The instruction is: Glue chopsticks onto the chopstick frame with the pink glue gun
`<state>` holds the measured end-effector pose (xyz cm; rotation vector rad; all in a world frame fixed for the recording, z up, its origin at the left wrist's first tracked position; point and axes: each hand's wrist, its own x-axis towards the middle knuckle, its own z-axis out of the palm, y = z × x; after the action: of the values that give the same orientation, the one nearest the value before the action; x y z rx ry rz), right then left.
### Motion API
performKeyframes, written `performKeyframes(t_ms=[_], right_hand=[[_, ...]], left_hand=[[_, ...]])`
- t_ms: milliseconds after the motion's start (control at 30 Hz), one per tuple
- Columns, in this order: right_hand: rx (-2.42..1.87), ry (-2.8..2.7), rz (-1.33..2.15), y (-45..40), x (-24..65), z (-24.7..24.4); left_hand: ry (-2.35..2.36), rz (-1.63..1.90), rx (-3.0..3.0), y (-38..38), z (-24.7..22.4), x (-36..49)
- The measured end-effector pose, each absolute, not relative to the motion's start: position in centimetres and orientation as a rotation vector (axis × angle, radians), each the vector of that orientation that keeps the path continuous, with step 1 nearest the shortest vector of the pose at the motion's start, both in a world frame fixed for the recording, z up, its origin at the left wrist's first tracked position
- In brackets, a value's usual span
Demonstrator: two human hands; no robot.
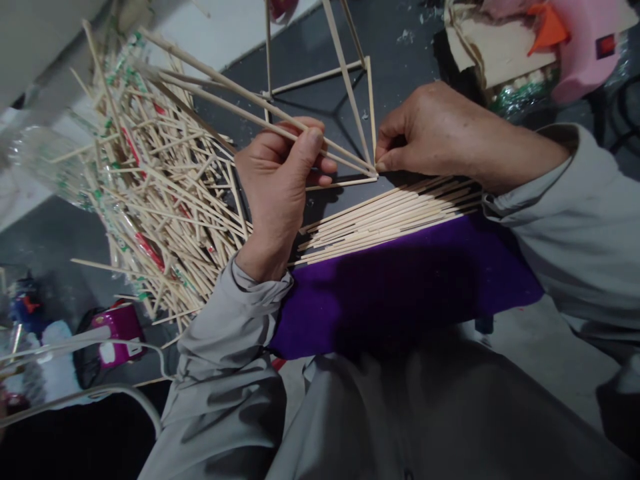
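Observation:
A frame of thin wooden sticks [320,79] stands on the dark table. My left hand [283,180] is closed round slanting sticks [240,100], whose right ends meet at a corner joint [375,172] of the frame. At that same corner my right hand [425,137] pinches with thumb and index finger; whether it grips the joint or a stick end there cannot be made out. Just below both hands, a row of loose sticks [380,223] lies side by side along a purple cloth [410,287].
A large heap of sticks [165,180] with plastic wrappers fills the left side. A pink tool [587,53] lies at the upper right. At the lower left are a magenta box [117,333] and pale cables [125,390].

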<state>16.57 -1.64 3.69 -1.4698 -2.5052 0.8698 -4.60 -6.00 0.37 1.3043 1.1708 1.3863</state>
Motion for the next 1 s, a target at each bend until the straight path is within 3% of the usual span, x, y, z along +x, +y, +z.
performKeyframes(t_ms=[500, 1000], right_hand=[[-1.504, -2.394, 1.037, -1.3, 16.9, 4.3], [-1.462, -2.434, 0.949, -1.2, 17.1, 4.0]], left_hand=[[1.428, 1.344, 1.249, -6.5, 1.4, -4.2], [1.394, 1.299, 1.169, -6.4, 1.8, -4.7]])
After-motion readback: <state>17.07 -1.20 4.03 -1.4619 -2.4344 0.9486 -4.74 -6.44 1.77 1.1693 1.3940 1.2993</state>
